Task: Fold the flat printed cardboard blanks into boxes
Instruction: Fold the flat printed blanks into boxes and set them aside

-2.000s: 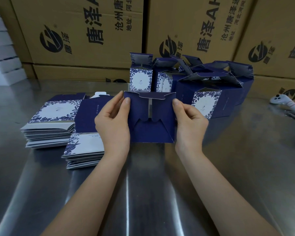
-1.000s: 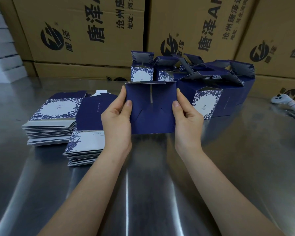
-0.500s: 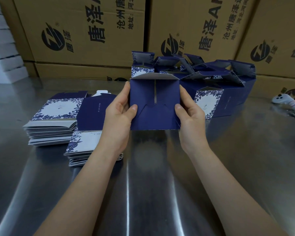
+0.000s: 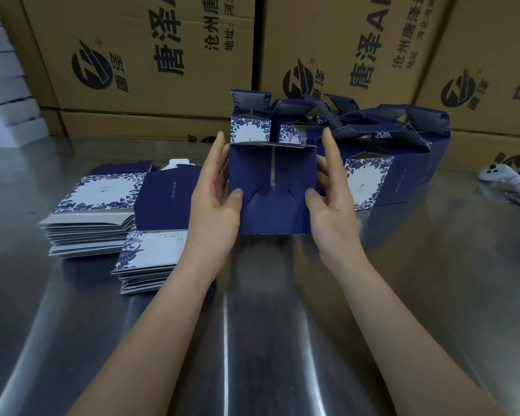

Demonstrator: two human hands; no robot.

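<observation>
I hold a dark blue box [image 4: 270, 202] above the steel table, its folded base turned toward me with the flaps interlocked. My left hand [image 4: 215, 202] grips its left side, thumb pressed on the base, fingers running up the side wall. On the other side my right hand [image 4: 330, 199] grips it the same way, thumb on the base. Two stacks of flat printed blanks [image 4: 93, 214] [image 4: 150, 256] lie to the left. Several folded blue-and-white boxes [image 4: 370, 163] stand behind the held one.
The steel table [image 4: 252, 325] stretches toward me. Large brown shipping cartons [image 4: 150, 55] wall off the back. A white controller [image 4: 505, 178] lies at the far right edge, with a dark flat object beside it. White foam blocks [image 4: 3, 85] are stacked at far left.
The base flaps, half open two seconds ago, have closed and locked. The box rose slightly and both hands slid along its sides, fingers now reaching higher.
</observation>
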